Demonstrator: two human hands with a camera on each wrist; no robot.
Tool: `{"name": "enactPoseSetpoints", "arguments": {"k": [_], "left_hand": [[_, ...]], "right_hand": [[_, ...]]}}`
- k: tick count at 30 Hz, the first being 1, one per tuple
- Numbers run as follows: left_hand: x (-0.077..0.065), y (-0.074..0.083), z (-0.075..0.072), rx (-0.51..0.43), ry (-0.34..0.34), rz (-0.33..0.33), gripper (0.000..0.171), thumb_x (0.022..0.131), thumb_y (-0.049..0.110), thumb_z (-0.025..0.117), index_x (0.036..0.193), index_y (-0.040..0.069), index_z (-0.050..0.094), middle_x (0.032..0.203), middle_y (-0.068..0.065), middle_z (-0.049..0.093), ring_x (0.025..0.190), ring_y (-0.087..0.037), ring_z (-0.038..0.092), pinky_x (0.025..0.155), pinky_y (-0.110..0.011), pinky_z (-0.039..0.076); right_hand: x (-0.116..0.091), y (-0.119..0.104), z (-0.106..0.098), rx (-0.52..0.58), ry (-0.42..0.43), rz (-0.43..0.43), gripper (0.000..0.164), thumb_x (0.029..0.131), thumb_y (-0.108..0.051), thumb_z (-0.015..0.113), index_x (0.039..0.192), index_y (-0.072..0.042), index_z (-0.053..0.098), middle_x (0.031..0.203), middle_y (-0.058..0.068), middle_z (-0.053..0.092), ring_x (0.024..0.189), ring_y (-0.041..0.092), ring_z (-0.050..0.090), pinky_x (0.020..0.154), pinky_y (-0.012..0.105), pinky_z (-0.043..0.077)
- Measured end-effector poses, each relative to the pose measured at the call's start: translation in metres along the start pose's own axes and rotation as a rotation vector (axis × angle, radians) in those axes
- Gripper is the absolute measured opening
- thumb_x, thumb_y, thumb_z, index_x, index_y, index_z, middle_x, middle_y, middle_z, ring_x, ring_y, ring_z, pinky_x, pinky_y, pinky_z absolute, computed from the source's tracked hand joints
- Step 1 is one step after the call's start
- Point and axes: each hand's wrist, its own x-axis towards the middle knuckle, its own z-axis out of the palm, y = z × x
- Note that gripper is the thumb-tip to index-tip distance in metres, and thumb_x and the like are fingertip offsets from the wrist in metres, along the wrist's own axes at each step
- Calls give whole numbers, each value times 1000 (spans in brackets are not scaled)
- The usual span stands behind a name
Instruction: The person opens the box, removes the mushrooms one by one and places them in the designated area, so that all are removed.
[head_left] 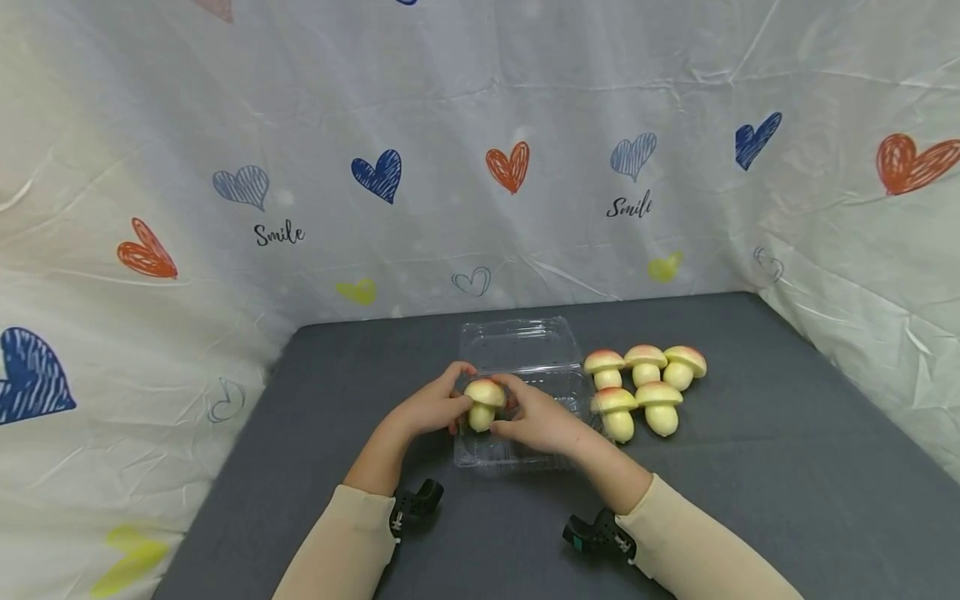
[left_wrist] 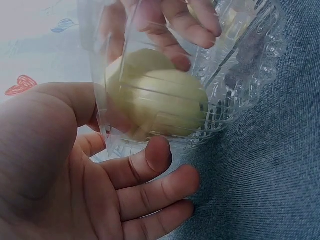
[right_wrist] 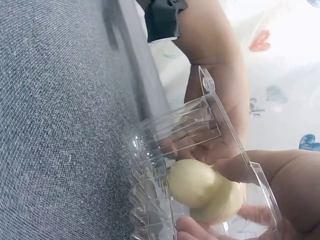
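A pale yellow toy mushroom (head_left: 483, 407) with a reddish cap is upright inside the left part of a clear plastic clamshell container (head_left: 517, 454), between both hands. My right hand (head_left: 542, 418) reaches into the container and holds the mushroom between thumb and fingers. My left hand (head_left: 431, 406) is at the container's left wall, thumb over the rim beside the mushroom and the other fingers outside. Through the plastic, the left wrist view shows the mushroom's rounded stem (left_wrist: 167, 102). In the right wrist view, the stem (right_wrist: 192, 182) lies close to the ribbed container base.
Several matching mushrooms (head_left: 660, 407) stand in two rows right of the container, the nearest overlapping its edge in the head view. The container's open lid (head_left: 517, 342) lies toward the back. A dark grey cloth (head_left: 757, 467) covers the table, with a heart-printed curtain (head_left: 442, 233) behind.
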Motion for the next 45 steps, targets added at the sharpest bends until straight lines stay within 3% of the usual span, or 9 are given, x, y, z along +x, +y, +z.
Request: {"name": "enactPoseSetpoints", "arguments": {"k": [7, 13, 16, 19, 24, 30, 37, 45], "left_hand": [[0, -1, 0, -3, -5, 6, 46, 103, 12, 48, 147, 11, 34, 78, -14, 64, 66, -35, 62, 65, -44, 53], [0, -4, 0, -17, -9, 11, 49, 101, 12, 48, 148, 8, 33, 77, -13, 63, 65, -34, 62, 65, -44, 53], [-1, -4, 1, -17, -8, 13, 48, 101, 11, 48, 147, 8, 34, 77, -14, 63, 65, -33, 61, 65, -44, 53], [-1, -5, 1, -6, -2, 11, 46, 101, 11, 48, 146, 10, 35, 77, -14, 63, 64, -32, 61, 64, -44, 53], [-1, -6, 2, -4, 4, 5, 44, 101, 11, 49, 144, 14, 37, 78, -14, 63, 62, -30, 60, 63, -43, 53], [0, -4, 2, -27, 4, -3, 44, 102, 11, 50, 144, 15, 37, 77, -13, 61, 64, -27, 59, 63, -42, 53], [1, -2, 1, 5, 18, -13, 50, 99, 11, 51, 147, 15, 36, 69, -11, 58, 61, -27, 59, 63, -41, 52], [3, -5, 1, 11, 16, -12, 51, 99, 11, 51, 147, 15, 36, 68, -11, 58, 60, -28, 60, 63, -42, 53]], "right_hand": [[0, -2, 2, -19, 32, 54, 74, 96, -20, 73, 158, -7, 35, 117, 14, 60, 84, 18, 67, 65, 37, 53], [0, 0, 4, 15, 8, 33, 75, 98, -18, 72, 160, -12, 32, 118, 16, 62, 89, 20, 68, 65, 38, 53], [-1, 1, 3, 64, -22, -2, 76, 99, -14, 70, 162, -11, 28, 118, 18, 63, 93, 23, 69, 69, 38, 54], [-1, 2, 2, 179, -86, -32, 78, 100, -10, 66, 164, -10, 22, 120, 22, 65, 100, 32, 70, 76, 42, 56], [-2, 2, 1, 296, -155, -37, 81, 101, -8, 64, 165, -11, 15, 124, 28, 65, 109, 39, 67, 84, 47, 56], [-1, 2, 0, 264, -82, -36, 72, 101, -6, 64, 162, -11, 27, 125, 26, 62, 114, 37, 66, 86, 46, 54], [-1, -1, -9, 208, 29, 21, 67, 100, -13, 69, 157, -15, 35, 114, 18, 64, 103, 29, 67, 80, 44, 53], [-3, -2, -19, 222, 13, 6, 56, 104, -21, 63, 152, -15, 34, 112, 17, 66, 97, 26, 67, 85, 52, 53]]}}
